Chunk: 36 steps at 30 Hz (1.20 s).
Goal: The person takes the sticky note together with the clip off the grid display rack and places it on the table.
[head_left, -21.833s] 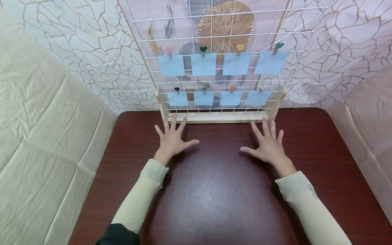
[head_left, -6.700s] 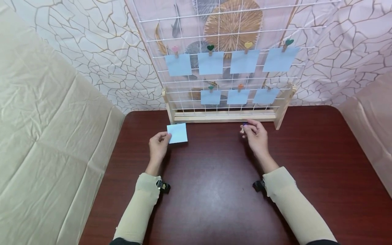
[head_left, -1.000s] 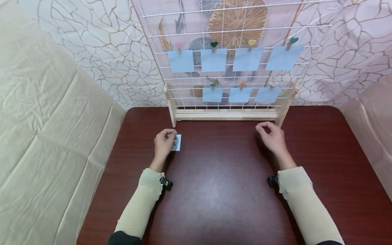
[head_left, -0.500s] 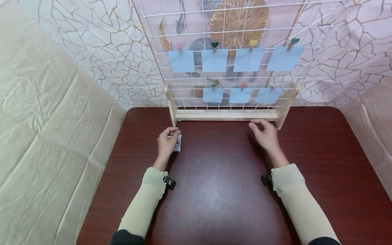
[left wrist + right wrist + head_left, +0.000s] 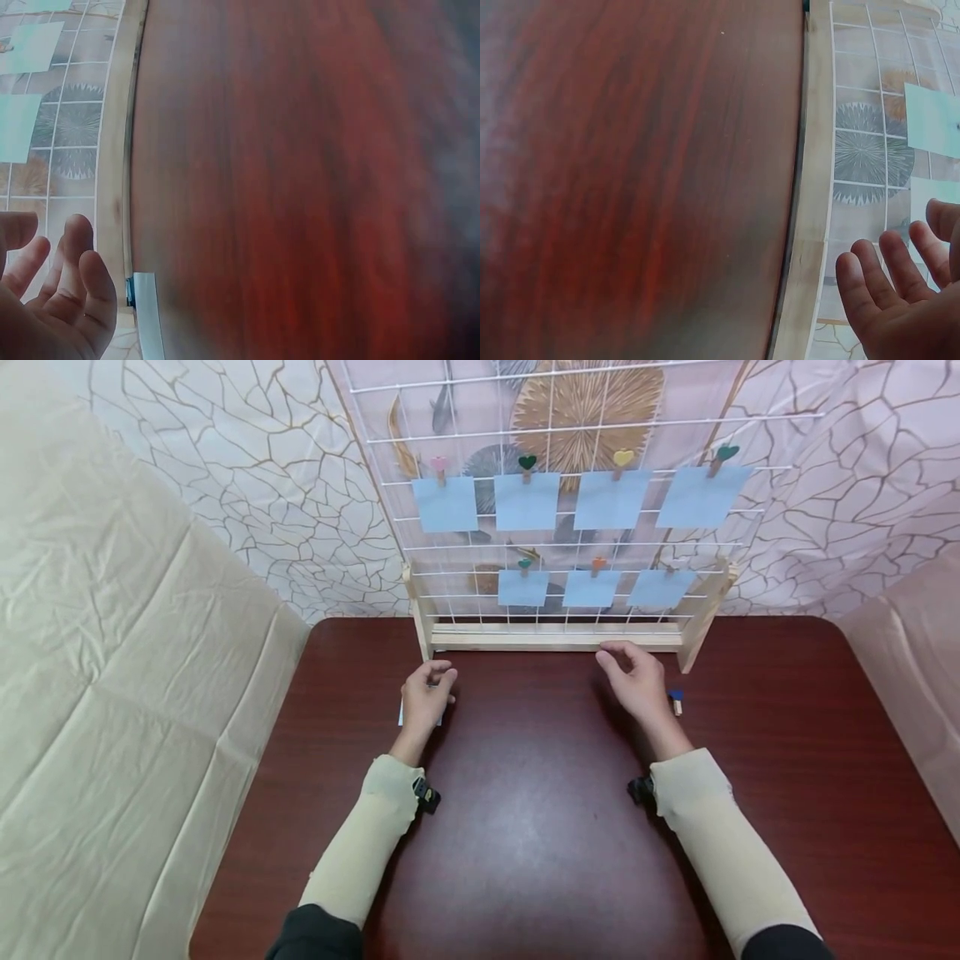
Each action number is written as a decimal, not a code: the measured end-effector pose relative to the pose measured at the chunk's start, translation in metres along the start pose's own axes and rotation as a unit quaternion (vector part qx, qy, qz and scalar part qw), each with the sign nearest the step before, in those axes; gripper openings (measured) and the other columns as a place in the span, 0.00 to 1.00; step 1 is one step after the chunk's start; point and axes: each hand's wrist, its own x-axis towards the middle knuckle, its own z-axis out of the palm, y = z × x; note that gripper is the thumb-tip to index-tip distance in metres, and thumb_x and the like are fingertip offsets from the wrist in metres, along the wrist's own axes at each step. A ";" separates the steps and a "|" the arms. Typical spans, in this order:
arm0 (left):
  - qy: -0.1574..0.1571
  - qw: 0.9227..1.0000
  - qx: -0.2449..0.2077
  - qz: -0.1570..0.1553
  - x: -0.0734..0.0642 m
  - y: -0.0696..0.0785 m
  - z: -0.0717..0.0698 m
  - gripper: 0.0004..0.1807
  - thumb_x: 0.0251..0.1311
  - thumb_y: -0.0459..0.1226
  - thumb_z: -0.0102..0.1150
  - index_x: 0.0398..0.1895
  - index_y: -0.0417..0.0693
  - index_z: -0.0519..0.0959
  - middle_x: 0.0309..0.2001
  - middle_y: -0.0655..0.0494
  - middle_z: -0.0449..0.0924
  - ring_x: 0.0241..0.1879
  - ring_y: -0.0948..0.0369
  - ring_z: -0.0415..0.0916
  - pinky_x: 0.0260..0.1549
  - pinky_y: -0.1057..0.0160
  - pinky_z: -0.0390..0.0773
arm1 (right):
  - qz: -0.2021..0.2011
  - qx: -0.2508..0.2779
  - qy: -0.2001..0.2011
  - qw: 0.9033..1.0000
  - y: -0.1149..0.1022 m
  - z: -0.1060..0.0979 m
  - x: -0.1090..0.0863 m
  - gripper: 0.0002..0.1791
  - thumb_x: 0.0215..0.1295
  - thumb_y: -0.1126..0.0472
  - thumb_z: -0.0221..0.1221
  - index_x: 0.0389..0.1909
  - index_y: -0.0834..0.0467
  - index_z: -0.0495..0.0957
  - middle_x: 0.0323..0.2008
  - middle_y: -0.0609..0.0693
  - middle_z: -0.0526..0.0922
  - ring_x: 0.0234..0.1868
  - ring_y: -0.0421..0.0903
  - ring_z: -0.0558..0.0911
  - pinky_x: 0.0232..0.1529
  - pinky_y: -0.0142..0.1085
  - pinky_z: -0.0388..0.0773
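Observation:
My left hand hovers over the table near the rack's left foot, fingers loosely bent and nothing between them. A pale blue paper square lies beneath it, mostly covered by the hand; its edge shows as a strip of paper in the left wrist view. Near the rack's base my right hand is loosely curved and holds nothing; the right wrist view shows its fingers apart. Just right of it, a small wooden clothespin with a blue heart lies on the table.
A white wire grid rack on a wooden stand stands at the table's back. Heart-topped clothespins hold several blue paper squares in its upper row and three in its lower row, such as one paper square. Beige cloth borders the left.
The lower row's leftmost paper square and blue-heart clothespin have come off the rack, been held in the left and right hands, and now lie on the table. Lately both hands have drifted inward.

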 end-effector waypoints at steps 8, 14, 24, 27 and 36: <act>-0.005 1.000 0.004 0.006 0.004 0.004 0.006 0.15 0.72 0.37 0.65 0.56 0.37 0.85 0.38 0.38 0.89 0.22 0.50 0.85 0.24 0.67 0.77 | -0.015 0.028 0.000 1.000 -0.010 0.005 0.008 0.15 0.75 0.60 0.65 0.55 0.65 0.85 0.49 0.61 0.89 0.41 0.25 0.78 0.47 0.24 0.72; -0.007 1.000 -0.001 -0.001 0.008 0.007 0.010 0.15 0.73 0.37 0.65 0.57 0.39 0.84 0.41 0.37 0.89 0.22 0.52 0.85 0.30 0.63 0.80 | -0.024 0.034 -0.009 0.999 -0.016 0.009 0.011 0.15 0.75 0.61 0.65 0.56 0.65 0.85 0.50 0.61 0.88 0.41 0.27 0.79 0.47 0.24 0.73; -0.007 1.000 0.002 -0.016 0.012 0.006 0.015 0.18 0.74 0.40 0.64 0.61 0.39 0.82 0.42 0.39 0.89 0.20 0.61 0.82 0.30 0.64 0.81 | -0.020 0.054 -0.002 0.998 -0.019 0.020 0.011 0.15 0.75 0.61 0.64 0.56 0.65 0.85 0.49 0.62 0.89 0.41 0.27 0.79 0.46 0.24 0.74; -0.003 1.000 0.006 -0.016 0.013 0.008 0.015 0.19 0.74 0.42 0.64 0.61 0.41 0.83 0.42 0.40 0.89 0.20 0.61 0.82 0.31 0.64 0.80 | -0.019 0.056 -0.006 0.998 -0.020 0.023 0.011 0.15 0.76 0.61 0.64 0.56 0.65 0.85 0.50 0.61 0.89 0.43 0.30 0.80 0.47 0.24 0.74; -0.008 1.000 -0.012 -0.022 0.016 0.014 0.020 0.15 0.73 0.42 0.65 0.59 0.48 0.83 0.44 0.40 0.89 0.29 0.41 0.86 0.37 0.59 0.82 | -0.020 0.076 -0.009 0.997 -0.027 0.027 0.013 0.15 0.75 0.62 0.64 0.57 0.66 0.84 0.54 0.63 0.87 0.53 0.51 0.85 0.49 0.24 0.75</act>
